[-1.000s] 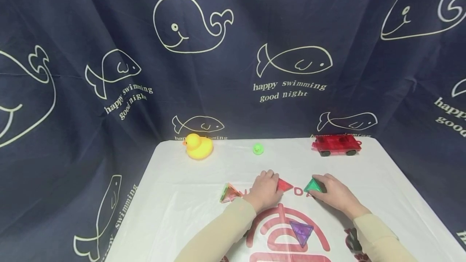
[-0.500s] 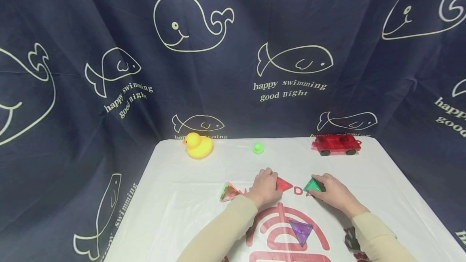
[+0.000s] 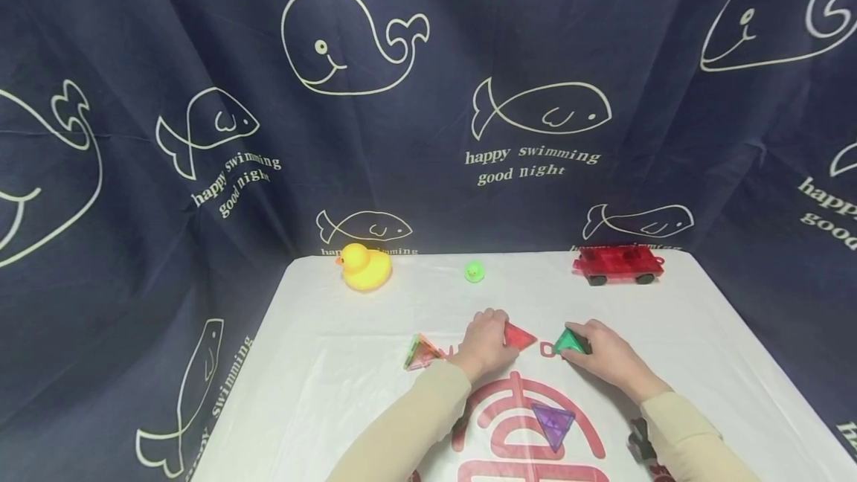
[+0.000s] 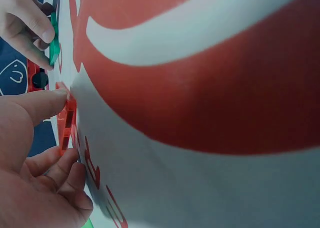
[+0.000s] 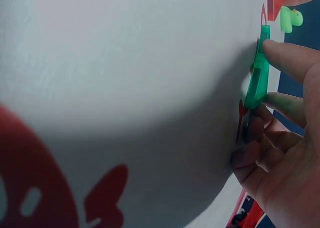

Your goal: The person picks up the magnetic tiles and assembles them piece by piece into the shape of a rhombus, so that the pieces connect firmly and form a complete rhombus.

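My left hand [image 3: 485, 342] pinches a red translucent triangle tile [image 3: 519, 337] between thumb and fingers, low over the white table. In the left wrist view the thumb lies on one side of the red tile [image 4: 66, 119] and the fingertips at its lower end. To the right, my right hand [image 3: 608, 350] pinches a green translucent triangle tile [image 3: 567, 342], its tip pointing up and left. The right wrist view shows the green tile [image 5: 258, 70] edge-on between thumb and fingers. A small gap of tabletop separates the two tiles.
A purple triangle tile [image 3: 554, 425] lies nearer me, and an orange-green triangle piece [image 3: 422, 353] sits left of my left hand. Along the table's [image 3: 321, 393] back edge stand a yellow duck [image 3: 365, 268], a small green duck [image 3: 474, 272] and a red toy car base [image 3: 619, 265].
My right hand has moved slightly left with the green tile, narrowing the gap to the red one. The left hand and its red tile have shifted only a little left.
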Tool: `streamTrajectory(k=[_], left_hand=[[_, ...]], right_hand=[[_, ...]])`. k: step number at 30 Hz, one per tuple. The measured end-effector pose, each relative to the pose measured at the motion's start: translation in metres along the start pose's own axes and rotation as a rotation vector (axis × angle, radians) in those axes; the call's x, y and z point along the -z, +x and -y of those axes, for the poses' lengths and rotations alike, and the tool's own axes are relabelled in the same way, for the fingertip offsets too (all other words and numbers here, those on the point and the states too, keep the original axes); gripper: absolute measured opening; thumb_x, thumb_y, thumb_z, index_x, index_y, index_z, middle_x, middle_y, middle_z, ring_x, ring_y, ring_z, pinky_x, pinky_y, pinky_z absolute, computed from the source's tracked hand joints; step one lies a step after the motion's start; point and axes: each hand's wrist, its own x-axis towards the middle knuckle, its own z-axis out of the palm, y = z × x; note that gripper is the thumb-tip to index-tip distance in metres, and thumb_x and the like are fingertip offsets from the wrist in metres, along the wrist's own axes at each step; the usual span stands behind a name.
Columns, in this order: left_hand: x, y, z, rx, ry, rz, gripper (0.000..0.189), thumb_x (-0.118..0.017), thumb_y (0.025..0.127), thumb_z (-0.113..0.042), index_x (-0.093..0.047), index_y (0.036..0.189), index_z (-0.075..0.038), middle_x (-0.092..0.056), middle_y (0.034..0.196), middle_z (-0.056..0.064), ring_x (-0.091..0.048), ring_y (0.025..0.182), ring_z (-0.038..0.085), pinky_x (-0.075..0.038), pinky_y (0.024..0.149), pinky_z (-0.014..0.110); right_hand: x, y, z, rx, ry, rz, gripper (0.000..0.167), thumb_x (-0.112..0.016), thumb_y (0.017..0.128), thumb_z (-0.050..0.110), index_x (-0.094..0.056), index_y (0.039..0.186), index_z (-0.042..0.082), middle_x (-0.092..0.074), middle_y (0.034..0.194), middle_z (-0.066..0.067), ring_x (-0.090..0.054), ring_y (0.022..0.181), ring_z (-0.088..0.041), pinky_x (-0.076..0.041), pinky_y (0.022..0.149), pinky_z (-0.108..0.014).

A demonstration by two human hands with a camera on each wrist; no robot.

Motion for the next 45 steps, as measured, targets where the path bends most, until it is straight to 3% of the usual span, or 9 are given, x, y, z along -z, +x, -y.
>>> streamTrajectory(k=[4, 13, 24, 35, 40, 45], left_hand=[[0.006, -0.005, -0.001, 0.012, -0.032, -0.010, 0.053, -0.085, 0.079, -0.030, -0.061, 0.122, -0.009, -0.060, 0.097, -0.001, -0.055, 0.091, 0.018, -0.049, 0.084, 0.032], [0.018, -0.016, -0.002, 0.016, -0.097, -0.032, 0.052, -0.084, 0.081, -0.020, -0.054, 0.121, -0.012, -0.061, 0.081, -0.003, -0.056, 0.069, 0.013, -0.049, 0.067, 0.029], [0.016, -0.023, 0.002, 0.080, -0.085, -0.085, 0.044, -0.082, 0.090, -0.023, -0.054, 0.123, -0.017, -0.070, 0.090, 0.004, -0.069, 0.079, 0.021, -0.055, 0.068, 0.034], [0.019, -0.031, 0.003, 0.105, -0.091, -0.120, 0.043, -0.083, 0.087, -0.022, -0.048, 0.112, -0.016, -0.065, 0.078, 0.002, -0.063, 0.067, 0.016, -0.052, 0.062, 0.032], [0.019, -0.036, 0.006, 0.089, -0.090, -0.146, 0.046, -0.082, 0.086, -0.020, -0.055, 0.121, -0.012, -0.069, 0.082, 0.005, -0.067, 0.070, 0.018, -0.054, 0.064, 0.031], [0.018, -0.039, 0.009, 0.076, -0.089, -0.128, 0.030, -0.078, 0.088, -0.019, -0.062, 0.111, -0.011, -0.065, 0.078, 0.000, -0.061, 0.065, 0.012, -0.050, 0.058, 0.027]], right_hand=[[-0.002, 0.001, 0.005, 0.022, 0.009, 0.001, 0.066, -0.084, 0.087, 0.033, -0.062, 0.137, -0.006, -0.065, 0.109, -0.016, -0.063, 0.098, -0.030, -0.052, 0.094, -0.059], [-0.008, 0.006, 0.019, 0.087, 0.018, 0.022, 0.066, -0.086, 0.085, 0.033, -0.064, 0.134, -0.006, -0.065, 0.104, -0.010, -0.059, 0.090, -0.022, -0.054, 0.089, -0.055], [-0.015, 0.011, 0.037, 0.133, 0.027, 0.054, 0.064, -0.087, 0.084, 0.032, -0.066, 0.134, -0.003, -0.062, 0.097, -0.002, -0.054, 0.084, -0.015, -0.055, 0.086, -0.048], [-0.025, 0.018, 0.060, 0.128, 0.046, 0.092, 0.065, -0.087, 0.084, 0.030, -0.065, 0.137, 0.000, -0.060, 0.095, 0.001, -0.054, 0.083, -0.014, -0.056, 0.083, -0.043], [-0.028, 0.020, 0.070, 0.159, 0.049, 0.085, 0.063, -0.087, 0.084, 0.029, -0.066, 0.136, 0.001, -0.059, 0.095, 0.001, -0.054, 0.082, -0.013, -0.055, 0.083, -0.042], [-0.033, 0.022, 0.077, 0.169, 0.064, 0.085, 0.061, -0.087, 0.084, 0.030, -0.067, 0.136, 0.003, -0.059, 0.095, 0.003, -0.054, 0.082, -0.012, -0.055, 0.084, -0.042]])
